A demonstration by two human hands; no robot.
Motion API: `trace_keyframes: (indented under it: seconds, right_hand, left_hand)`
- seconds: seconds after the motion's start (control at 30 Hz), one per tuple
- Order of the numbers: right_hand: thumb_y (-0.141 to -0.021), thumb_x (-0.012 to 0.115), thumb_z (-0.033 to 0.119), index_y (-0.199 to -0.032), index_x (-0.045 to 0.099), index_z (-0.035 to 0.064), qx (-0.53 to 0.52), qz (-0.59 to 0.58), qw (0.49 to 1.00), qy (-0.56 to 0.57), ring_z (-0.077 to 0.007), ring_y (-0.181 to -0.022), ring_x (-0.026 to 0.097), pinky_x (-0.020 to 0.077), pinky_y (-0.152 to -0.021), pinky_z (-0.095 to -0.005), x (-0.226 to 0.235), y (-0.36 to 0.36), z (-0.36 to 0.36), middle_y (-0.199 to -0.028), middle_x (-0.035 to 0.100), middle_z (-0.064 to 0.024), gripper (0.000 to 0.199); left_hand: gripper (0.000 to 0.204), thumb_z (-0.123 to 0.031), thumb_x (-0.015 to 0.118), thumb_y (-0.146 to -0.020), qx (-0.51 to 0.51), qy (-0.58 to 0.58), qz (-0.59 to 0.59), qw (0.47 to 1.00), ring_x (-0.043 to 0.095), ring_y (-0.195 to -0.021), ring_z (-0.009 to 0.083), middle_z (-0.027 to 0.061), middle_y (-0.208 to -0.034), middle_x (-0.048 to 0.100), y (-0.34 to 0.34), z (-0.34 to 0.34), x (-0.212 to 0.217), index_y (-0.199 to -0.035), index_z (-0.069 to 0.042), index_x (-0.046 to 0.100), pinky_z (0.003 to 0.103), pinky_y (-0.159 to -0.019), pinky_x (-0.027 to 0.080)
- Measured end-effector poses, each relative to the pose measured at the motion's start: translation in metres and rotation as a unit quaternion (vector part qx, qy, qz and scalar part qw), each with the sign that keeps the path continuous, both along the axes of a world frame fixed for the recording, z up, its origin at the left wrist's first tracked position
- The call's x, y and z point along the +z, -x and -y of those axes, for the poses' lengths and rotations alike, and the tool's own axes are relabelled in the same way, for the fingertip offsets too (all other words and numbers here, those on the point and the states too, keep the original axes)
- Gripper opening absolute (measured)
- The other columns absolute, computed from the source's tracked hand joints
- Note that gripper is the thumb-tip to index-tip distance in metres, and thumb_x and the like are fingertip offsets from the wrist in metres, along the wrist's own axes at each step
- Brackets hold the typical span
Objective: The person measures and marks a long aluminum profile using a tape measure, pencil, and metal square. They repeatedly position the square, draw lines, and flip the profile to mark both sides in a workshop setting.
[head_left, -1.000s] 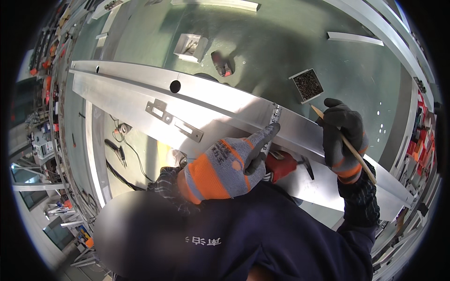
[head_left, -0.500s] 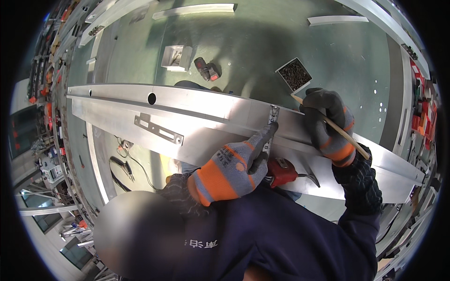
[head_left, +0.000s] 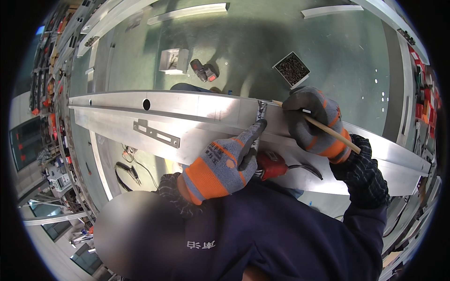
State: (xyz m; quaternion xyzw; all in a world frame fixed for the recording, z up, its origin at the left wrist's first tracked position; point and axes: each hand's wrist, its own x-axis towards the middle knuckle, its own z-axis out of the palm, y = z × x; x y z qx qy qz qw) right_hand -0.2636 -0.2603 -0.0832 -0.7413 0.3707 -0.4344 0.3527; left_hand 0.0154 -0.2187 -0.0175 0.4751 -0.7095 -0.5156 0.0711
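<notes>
My left hand (head_left: pixel 220 164), in a grey and orange glove, is closed around the blade of a tape measure, its index finger pressed along it. The silver blade (head_left: pixel 262 110) lies crosswise on a long aluminium profile (head_left: pixel 187 105). Beside that hand, the red tape measure case (head_left: pixel 273 165) rests on the profile's lower face. My right hand (head_left: pixel 311 119), gloved alike, grips a thin wooden pencil (head_left: pixel 333 133). Its tip is at the profile's far edge, just right of the blade's end. A slotted metal plate (head_left: pixel 157 134) lies on the profile, left of my left hand.
Beyond the profile, a cordless drill (head_left: pixel 204 71), a white box (head_left: pixel 173 62) and a tray of dark screws (head_left: pixel 291 70) stand on the green surface. Pliers (head_left: pixel 129 173) and cable lie at lower left. White strips (head_left: pixel 187 14) lie at the far side.
Both hands have shifted left in the picture, with the tape measure and pencil. The pencil tip now sits closer to the end of the blade.
</notes>
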Motion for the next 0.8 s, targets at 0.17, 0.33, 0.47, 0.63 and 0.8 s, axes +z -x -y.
trace_keyframes:
  seconds: [0.17, 0.33, 0.47, 0.63, 0.8]
  right_hand:
    - [-0.087, 0.073, -0.006, -0.112, 0.07, 0.0066, 0.012, 0.014, 1.0, -0.017, -0.0283, -0.086, 0.073, 0.0598, -0.077, -0.0387, -0.001, -0.002, -0.001, -0.1, 0.073, -0.0102, 0.028]
    - [-0.086, 0.073, -0.004, -0.114, 0.07, 0.0062, 0.004, -0.003, 0.999, -0.048, -0.0285, -0.087, 0.074, 0.0603, -0.079, -0.0387, 0.006, -0.004, -0.002, -0.102, 0.074, -0.0111, 0.03]
    - [-0.085, 0.08, 0.003, -0.115, 0.073, 0.0063, -0.001, -0.029, 0.999, -0.027, -0.0301, -0.088, 0.076, 0.0631, -0.08, -0.0394, 0.01, -0.006, -0.001, -0.105, 0.076, -0.0118, 0.031]
    - [-0.084, 0.079, 0.003, -0.113, 0.073, 0.0069, 0.045, -0.008, 0.999, -0.016, -0.0303, -0.086, 0.074, 0.0624, -0.078, -0.0398, 0.006, -0.002, 0.001, -0.1, 0.076, -0.011, 0.03]
    - [-0.085, 0.078, 0.008, -0.11, 0.073, 0.0074, 0.065, -0.021, 0.998, -0.018, -0.031, -0.084, 0.074, 0.062, -0.077, -0.0412, 0.002, 0.0, 0.0, -0.096, 0.076, -0.0108, 0.026]
  left_hand:
    - [0.07, -0.001, 0.063, -0.1, 0.004, 0.035, -0.008, 0.999, 0.076, -0.09, 0.0335, 0.0257, -0.111, 0.076, 0.003, -0.001, 0.002, -0.168, -0.002, 0.049, 0.04, -0.086, 0.061]
    - [0.069, -0.002, 0.063, -0.099, -0.004, 0.056, 0.008, 0.998, 0.075, -0.086, 0.0348, 0.0246, -0.106, 0.075, 0.001, -0.003, -0.002, -0.167, -0.002, 0.049, 0.041, -0.084, 0.061]
    - [0.07, -0.002, 0.064, -0.099, -0.006, 0.047, 0.029, 0.998, 0.072, -0.077, 0.0327, 0.0207, -0.093, 0.073, 0.004, -0.001, 0.0, -0.167, -0.001, 0.049, 0.041, -0.077, 0.06]
    - [0.072, -0.006, 0.067, -0.098, -0.012, 0.032, 0.044, 0.998, 0.069, -0.071, 0.0308, 0.0188, -0.086, 0.071, 0.004, 0.002, 0.001, -0.167, 0.0, 0.049, 0.041, -0.071, 0.059]
    - [0.072, -0.009, 0.068, -0.098, -0.019, 0.051, 0.042, 0.998, 0.073, -0.076, 0.0347, 0.0219, -0.09, 0.073, 0.006, 0.005, 0.005, -0.166, -0.002, 0.049, 0.043, -0.074, 0.06]
